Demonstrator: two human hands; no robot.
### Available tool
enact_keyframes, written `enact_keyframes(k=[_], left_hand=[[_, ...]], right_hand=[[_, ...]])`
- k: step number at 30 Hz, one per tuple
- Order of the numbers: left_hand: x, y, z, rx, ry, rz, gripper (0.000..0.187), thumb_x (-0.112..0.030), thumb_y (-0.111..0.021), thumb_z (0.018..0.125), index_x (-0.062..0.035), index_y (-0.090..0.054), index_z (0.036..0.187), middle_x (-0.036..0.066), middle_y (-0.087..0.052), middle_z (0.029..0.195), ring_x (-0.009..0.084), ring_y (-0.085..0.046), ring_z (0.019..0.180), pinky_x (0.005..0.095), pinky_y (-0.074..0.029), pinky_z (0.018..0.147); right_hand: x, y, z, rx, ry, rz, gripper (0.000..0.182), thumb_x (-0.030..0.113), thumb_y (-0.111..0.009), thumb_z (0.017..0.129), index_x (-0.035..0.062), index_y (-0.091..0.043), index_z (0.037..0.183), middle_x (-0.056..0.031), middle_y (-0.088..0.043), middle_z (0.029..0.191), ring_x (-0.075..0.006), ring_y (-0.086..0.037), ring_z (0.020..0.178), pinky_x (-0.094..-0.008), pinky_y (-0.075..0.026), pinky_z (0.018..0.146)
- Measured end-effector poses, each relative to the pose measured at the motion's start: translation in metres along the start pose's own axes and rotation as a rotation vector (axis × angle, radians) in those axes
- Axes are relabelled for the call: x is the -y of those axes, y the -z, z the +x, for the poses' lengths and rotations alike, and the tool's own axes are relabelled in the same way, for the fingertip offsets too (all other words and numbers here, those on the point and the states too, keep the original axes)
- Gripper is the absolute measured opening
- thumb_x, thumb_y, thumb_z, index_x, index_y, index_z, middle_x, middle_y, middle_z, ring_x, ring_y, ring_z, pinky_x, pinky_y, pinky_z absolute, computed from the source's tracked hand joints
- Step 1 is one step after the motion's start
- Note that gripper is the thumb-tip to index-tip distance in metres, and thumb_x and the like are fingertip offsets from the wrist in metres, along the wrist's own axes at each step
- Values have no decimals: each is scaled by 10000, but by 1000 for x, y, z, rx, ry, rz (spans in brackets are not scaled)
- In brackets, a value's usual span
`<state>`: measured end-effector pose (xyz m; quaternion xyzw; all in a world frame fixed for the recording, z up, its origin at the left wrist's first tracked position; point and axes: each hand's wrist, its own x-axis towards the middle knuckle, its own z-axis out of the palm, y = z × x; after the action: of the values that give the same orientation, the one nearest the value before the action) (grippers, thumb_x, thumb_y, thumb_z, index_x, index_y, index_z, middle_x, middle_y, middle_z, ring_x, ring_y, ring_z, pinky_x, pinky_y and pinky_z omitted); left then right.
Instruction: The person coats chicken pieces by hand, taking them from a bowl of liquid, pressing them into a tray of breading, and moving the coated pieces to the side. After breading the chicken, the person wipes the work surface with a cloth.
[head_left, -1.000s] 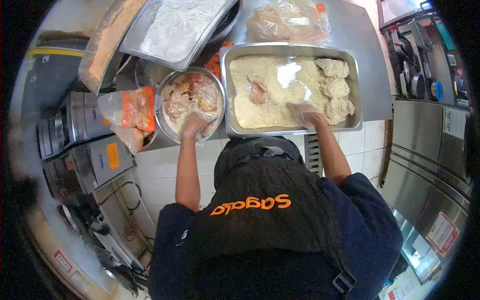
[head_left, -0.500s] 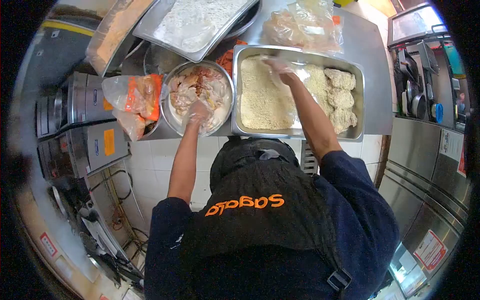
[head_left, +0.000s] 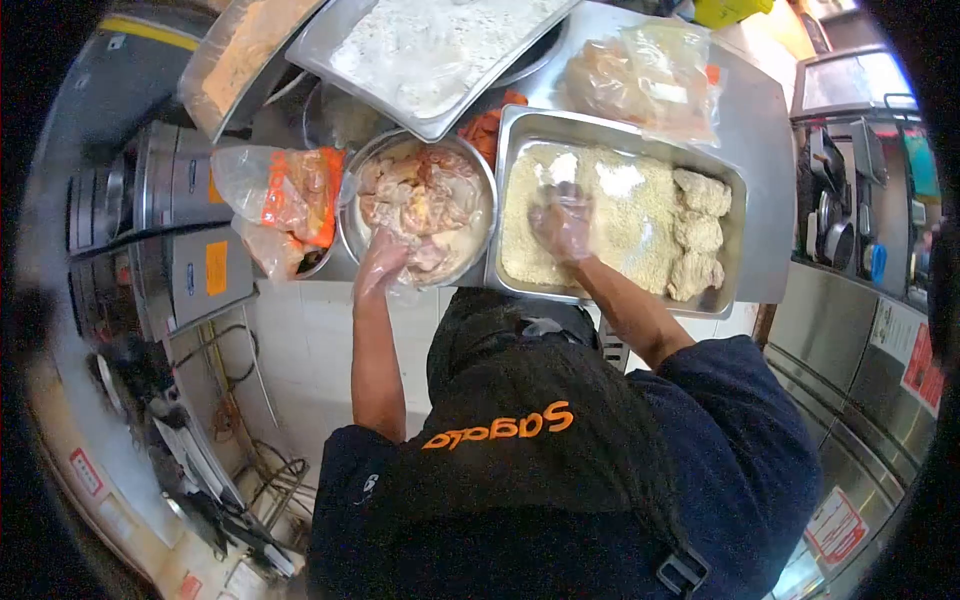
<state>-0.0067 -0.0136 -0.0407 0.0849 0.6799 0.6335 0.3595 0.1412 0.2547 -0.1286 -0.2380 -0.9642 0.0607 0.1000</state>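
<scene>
My left hand (head_left: 385,262), in a clear plastic glove, is at the near side of a round metal bowl (head_left: 487,225) of wet raw meat pieces (head_left: 420,195). Its fingers reach onto a pale piece; whether they grip it is not clear. My right hand (head_left: 563,222), also gloved, is blurred over the left part of a rectangular steel tray (head_left: 742,240) of pale crumbs (head_left: 640,235). Its fingers are smeared by motion. Several crumb-coated pieces (head_left: 697,232) lie in a column along the tray's right side.
A tray of white flour (head_left: 415,50) stands behind the bowl, beside a container of orange-tan powder (head_left: 245,60). Bagged meat (head_left: 300,195) sits left of the bowl. Clear plastic bags (head_left: 645,85) lie behind the crumb tray on the steel table (head_left: 768,190).
My right hand has moved down and nearer in the crumb tray, and white patches show in the crumbs. My left hand has drawn back toward the bowl's near edge. The camera view has shifted.
</scene>
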Motion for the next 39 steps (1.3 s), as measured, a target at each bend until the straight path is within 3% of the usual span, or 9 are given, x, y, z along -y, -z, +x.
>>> enact_keyframes(k=[7,14,16,24,26,30,32,36,39], left_hand=[[-62,-15,-20,-196,78,863,364,-9,-550,756,10,-486,1113,53,-561,968,160,-541,887,302,-450,762],[9,23,-11,-194,-55,-343,231,-143,-435,861,-17,-534,1029,62,-531,808,154,-516,725,279,-434,694],[-16,9,-6,-276,-21,357,244,-142,-453,844,-12,-543,1030,68,-545,825,155,-521,751,285,-433,699],[-15,0,6,-226,-100,70,266,-108,-467,824,16,-537,1049,83,-568,888,180,-532,841,308,-426,774],[-14,3,7,-200,-86,10,273,-100,-471,819,22,-536,1054,87,-574,903,187,-535,863,313,-424,793],[-3,13,8,-158,-63,-75,287,-83,-478,809,36,-534,1064,95,-586,935,200,-541,908,325,-421,830],[2,17,8,-140,-38,-104,294,-75,-482,804,43,-532,1069,99,-592,951,206,-544,931,330,-419,849],[1,19,2,-149,-5,-66,309,-58,-489,794,57,-530,1078,107,-603,982,219,-549,976,342,-416,887],[22,30,3,-104,-152,-182,380,-69,-492,805,49,-486,1167,117,-552,1125,187,-525,1036,331,-413,885]], right_hand=[[-19,-31,36,170,-262,165,346,350,-481,813,72,-558,1004,-153,-545,970,-300,-499,929,-487,-362,804],[-12,18,60,102,-129,239,205,261,-540,802,100,-612,907,-108,-602,849,-276,-559,852,-411,-408,780],[-5,1,57,-182,-34,134,309,369,-514,789,102,-603,916,-99,-589,938,-277,-512,969,-451,-343,857],[7,7,36,126,-186,27,585,518,-476,786,151,-469,1242,-163,-360,1331,-304,-270,1261,-565,-152,996],[-3,11,36,-22,-104,-81,604,545,-507,762,124,-514,1195,-164,-487,1226,-298,-407,1181,-500,-297,959],[-48,29,45,679,-268,204,697,498,-611,748,-56,-486,1153,-143,-647,934,-259,-620,852,-299,-482,737],[-67,18,25,1035,-264,974,654,414,-640,765,-95,-473,1140,-159,-627,997,-215,-604,884,-300,-474,757],[-34,84,27,805,-405,751,497,245,-663,771,-71,-503,1121,-131,-618,1000,-197,-574,872,-296,-459,789],[-59,78,30,696,-21,817,501,312,-691,735,-62,-551,1038,-143,-625,956,-205,-569,842,-322,-444,780]])
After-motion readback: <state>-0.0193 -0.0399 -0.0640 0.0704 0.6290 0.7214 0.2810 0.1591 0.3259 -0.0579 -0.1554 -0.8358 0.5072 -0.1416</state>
